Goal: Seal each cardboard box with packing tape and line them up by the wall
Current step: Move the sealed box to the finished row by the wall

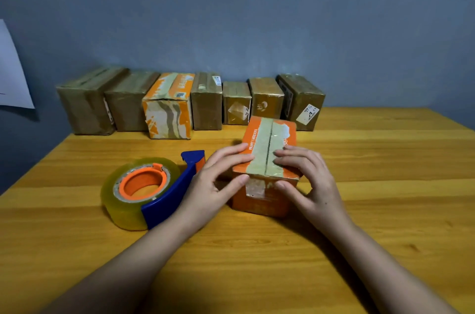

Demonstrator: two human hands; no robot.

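An orange cardboard box stands on the wooden table in front of me, its top flaps closed with a strip of tape along the seam. My left hand rests on the box's near left corner, fingers laid flat on the top and thumb on the front face. My right hand mirrors it on the near right corner, fingers pressing the top beside the seam. A tape dispenser, blue with an orange hub and a clear roll, lies on the table just left of my left hand.
Several boxes, brown ones and one orange, stand side by side in a row against the blue-grey wall. A white sheet of paper hangs at the far left. The table's right half shows bare wood.
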